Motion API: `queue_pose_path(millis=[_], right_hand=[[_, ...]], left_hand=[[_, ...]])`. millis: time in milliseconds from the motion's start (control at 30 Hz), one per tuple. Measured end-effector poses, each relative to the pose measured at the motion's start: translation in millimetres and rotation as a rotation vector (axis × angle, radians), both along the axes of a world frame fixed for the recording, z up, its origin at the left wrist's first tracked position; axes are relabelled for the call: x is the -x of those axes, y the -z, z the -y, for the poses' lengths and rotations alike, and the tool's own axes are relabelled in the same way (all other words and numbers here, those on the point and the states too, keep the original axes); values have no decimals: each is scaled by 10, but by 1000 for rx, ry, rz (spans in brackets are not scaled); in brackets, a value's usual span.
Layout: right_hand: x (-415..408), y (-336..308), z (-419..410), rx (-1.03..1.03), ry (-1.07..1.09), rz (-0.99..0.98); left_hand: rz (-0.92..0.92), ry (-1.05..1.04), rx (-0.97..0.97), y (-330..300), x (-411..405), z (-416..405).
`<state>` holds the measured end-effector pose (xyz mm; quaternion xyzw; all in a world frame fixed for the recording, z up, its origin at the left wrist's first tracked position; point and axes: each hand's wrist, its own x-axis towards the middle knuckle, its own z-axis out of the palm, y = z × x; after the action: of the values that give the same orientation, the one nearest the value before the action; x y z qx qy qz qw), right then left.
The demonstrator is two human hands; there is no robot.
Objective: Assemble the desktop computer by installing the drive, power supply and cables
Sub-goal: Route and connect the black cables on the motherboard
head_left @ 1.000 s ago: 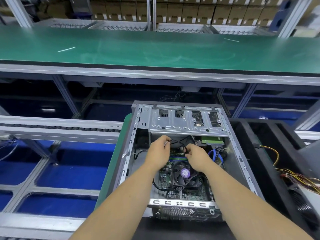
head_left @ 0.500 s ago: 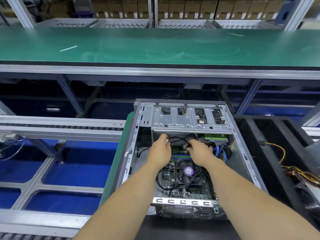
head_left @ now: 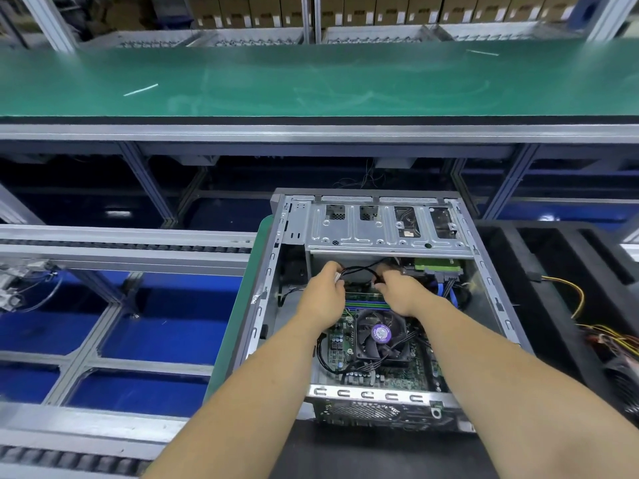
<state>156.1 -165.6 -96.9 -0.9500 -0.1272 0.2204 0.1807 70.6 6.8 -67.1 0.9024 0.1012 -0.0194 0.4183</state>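
An open grey computer case (head_left: 262, 288) lies in front of me, its motherboard and black CPU fan (head_left: 380, 335) exposed. Both hands reach inside, just under the metal drive cage (head_left: 380, 233). My left hand (head_left: 323, 299) pinches one end of a thin black cable (head_left: 359, 269), and my right hand (head_left: 401, 292) pinches the other end. The cable arcs between them. A drive with a green board (head_left: 437, 264) sits under the cage at the right, with blue cables (head_left: 442, 292) below it. My fingertips are partly hidden.
A black foam tray (head_left: 539, 288) stands to the right, holding a power supply (head_left: 622, 378) with yellow and red wires. A green conveyor belt (head_left: 311, 77) runs across the back. Roller rails (head_left: 121, 250) and blue floor lie to the left.
Both hands have moved further into the case, towards the drive cage, carrying the black cable. The view has shifted slightly.
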Motion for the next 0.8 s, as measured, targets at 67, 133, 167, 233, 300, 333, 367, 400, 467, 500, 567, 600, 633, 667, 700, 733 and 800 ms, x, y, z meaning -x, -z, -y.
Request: queue_pose_path(millis=[67,133,167,233,300,333,367,400,467,500,567,600,633,667,700,733,800], right_hand=[[-6,48,-11,-54,59,21],[-31,82,-21,-71,94,25],[-45,98,-24,-67,109,16],[-69,127,-23,-46,134,1],[-88,167,-16,-46,153,0],[-96,182,-15,-52,159,3],[-97,190,-12,-58,164,7],[-100,197,-9,-62,166,6],[-108,213,-3,-66,166,-1],[-111,218,-3,-71,166,-4],[-107,221,-2,-88,169,0],[-104,222,-6,-97,168,7],[-101,226,-9,-105,168,18],[-98,225,-14,-114,174,23],[-98,226,-19,-120,182,23],[-106,231,-24,-117,186,19],[-120,239,-33,-106,180,12]], left_hand=[[5,-21,0,2,-10,-19],[15,-37,10,7,-16,-33],[16,-40,15,9,-14,-34],[9,-30,21,17,-13,-32],[2,-17,31,35,-13,-30],[1,-16,35,41,-14,-32],[1,-17,37,45,-17,-36],[1,-21,40,50,-21,-41],[0,-25,38,59,-21,-51],[1,-24,33,58,-16,-53],[1,-21,26,51,-8,-51],[0,-18,23,47,-5,-48],[-1,-12,19,41,0,-45],[0,-7,14,33,4,-43],[0,-3,8,22,7,-41],[-1,-1,4,12,9,-40],[-4,4,-4,-6,17,-38]])
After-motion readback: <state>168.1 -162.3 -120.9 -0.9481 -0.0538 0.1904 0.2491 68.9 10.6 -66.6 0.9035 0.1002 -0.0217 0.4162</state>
